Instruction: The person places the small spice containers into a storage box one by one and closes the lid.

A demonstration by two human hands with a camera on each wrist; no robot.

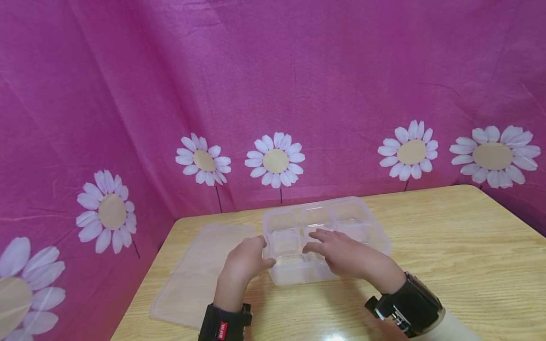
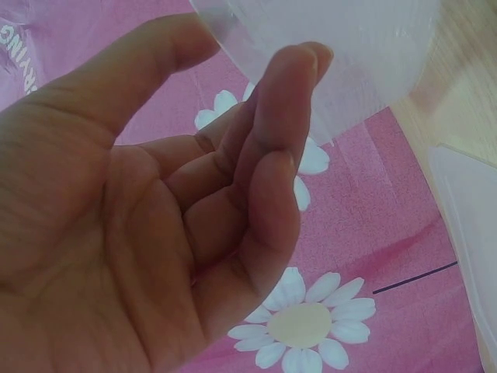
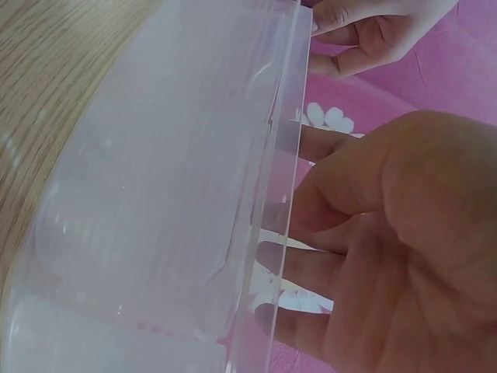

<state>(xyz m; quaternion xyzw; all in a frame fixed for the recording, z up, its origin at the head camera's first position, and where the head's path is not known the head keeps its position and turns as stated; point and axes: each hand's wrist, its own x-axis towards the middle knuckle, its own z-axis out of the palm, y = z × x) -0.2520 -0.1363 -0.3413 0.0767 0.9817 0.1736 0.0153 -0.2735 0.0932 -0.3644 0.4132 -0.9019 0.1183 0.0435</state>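
Observation:
A clear plastic container [image 1: 294,274], divided into several compartments, sits on the table. My left hand [image 1: 244,259] is at its left side, thumb tip at the front-left corner. In the left wrist view, the left fingers [image 2: 279,109] bend loosely, apart from the thumb. Over the container's front part reaches my right hand [image 1: 341,251], fingers spread. Through the translucent rim [image 3: 260,318], the right wrist view shows its fingertips; firm contact cannot be made out. Neither palm holds anything. Left of the container lies a flat, translucent lid-like sheet [image 1: 200,274].
The wooden table [image 1: 460,251] extends to the right of the container. A magenta cloth [image 1: 332,85] with white daisies hangs behind the table and along its left side. Black straps with small devices [image 1: 409,303] are on both wrists.

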